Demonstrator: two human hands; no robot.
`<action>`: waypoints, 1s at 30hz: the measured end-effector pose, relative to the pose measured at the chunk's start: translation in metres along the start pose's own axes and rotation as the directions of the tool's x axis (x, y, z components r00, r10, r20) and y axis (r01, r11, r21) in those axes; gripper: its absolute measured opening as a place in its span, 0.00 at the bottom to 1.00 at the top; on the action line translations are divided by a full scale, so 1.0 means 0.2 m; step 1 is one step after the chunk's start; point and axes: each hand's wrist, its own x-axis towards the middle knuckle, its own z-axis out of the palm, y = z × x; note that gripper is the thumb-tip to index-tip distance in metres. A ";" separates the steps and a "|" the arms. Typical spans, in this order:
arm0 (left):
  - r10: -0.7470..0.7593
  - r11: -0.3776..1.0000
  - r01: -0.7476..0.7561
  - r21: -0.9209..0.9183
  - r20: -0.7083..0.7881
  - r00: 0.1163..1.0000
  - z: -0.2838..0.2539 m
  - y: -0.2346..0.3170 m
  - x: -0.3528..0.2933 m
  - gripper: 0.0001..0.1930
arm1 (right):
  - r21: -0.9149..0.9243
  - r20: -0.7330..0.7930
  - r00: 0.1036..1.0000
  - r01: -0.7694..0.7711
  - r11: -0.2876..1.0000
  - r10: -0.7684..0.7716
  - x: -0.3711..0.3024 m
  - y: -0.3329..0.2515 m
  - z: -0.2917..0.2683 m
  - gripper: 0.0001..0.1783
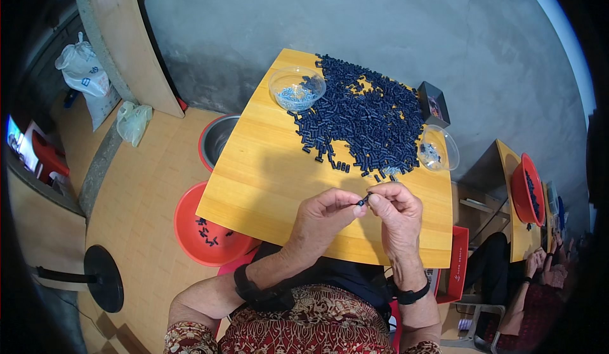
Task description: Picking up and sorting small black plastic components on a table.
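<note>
Between my two hands, over the near part of the yellow table (254, 189), is a small black cylindrical part (361, 202). Thumb and forefinger of my left hand (320, 221) pinch it. My right hand (398, 217) is closed at its other end, fingertips almost touching the left ones; whether a second tiny piece sits there is too small to tell. Beyond my hands spreads a large heap of similar black parts (361, 119). A clear round bowl (297, 89) of small silvery pieces stands at the heap's left, and a smaller clear bowl (449, 148) tilts at its right.
An open black box (434, 103) stands by the wall. Left of the table, a red basin (190, 236) with several black parts and a metal basin (219, 139) sit low. A red box (458, 265) is at right. Another person's hands (536, 262) are at a second table with a red basin (521, 192).
</note>
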 end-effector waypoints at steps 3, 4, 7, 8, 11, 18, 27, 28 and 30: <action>-0.005 1.000 0.005 0.020 -0.008 1.000 0.00 0.00 0.00 0.06 | 0.037 0.019 1.000 0.004 0.999 -0.005 0.00 0.02 0.00 0.05; -0.002 1.000 0.002 0.004 -0.012 1.000 0.00 -0.01 0.00 0.06 | 0.036 0.020 1.000 0.004 0.999 -0.004 -0.01 0.03 0.00 0.05; 0.004 1.000 -0.004 -0.019 -0.015 1.000 0.00 -0.01 0.00 0.06 | 0.027 0.018 1.000 0.011 1.000 -0.012 -0.01 0.04 0.00 0.05; 0.006 1.000 -0.006 -0.024 -0.012 1.000 0.00 -0.01 0.00 0.06 | 0.028 0.016 1.000 0.016 0.999 -0.017 -0.01 0.04 0.00 0.05; 0.002 0.999 -0.003 -0.032 -0.010 1.000 -0.01 -0.01 0.01 0.06 | 0.023 0.014 0.999 0.028 0.999 -0.029 0.00 0.04 0.00 0.05; 0.028 1.000 -0.028 0.006 -0.020 0.999 0.00 -0.01 0.00 0.06 | -0.161 0.050 0.991 0.132 0.978 -0.125 -0.01 0.03 0.00 0.03; 0.002 0.999 -0.003 -0.042 -0.016 1.000 -0.02 -0.02 0.00 0.07 | -0.501 0.206 0.905 0.425 0.754 -0.373 0.00 0.06 -0.03 0.04; -0.001 0.999 0.001 -0.035 -0.017 1.000 -0.02 -0.02 0.00 0.07 | -0.500 0.208 0.905 0.425 0.754 -0.372 0.01 0.05 -0.02 0.04; -0.005 1.000 0.005 -0.027 -0.020 1.000 -0.03 -0.03 0.00 0.07 | -0.581 0.265 0.843 0.527 0.621 -0.468 0.01 0.04 -0.01 0.06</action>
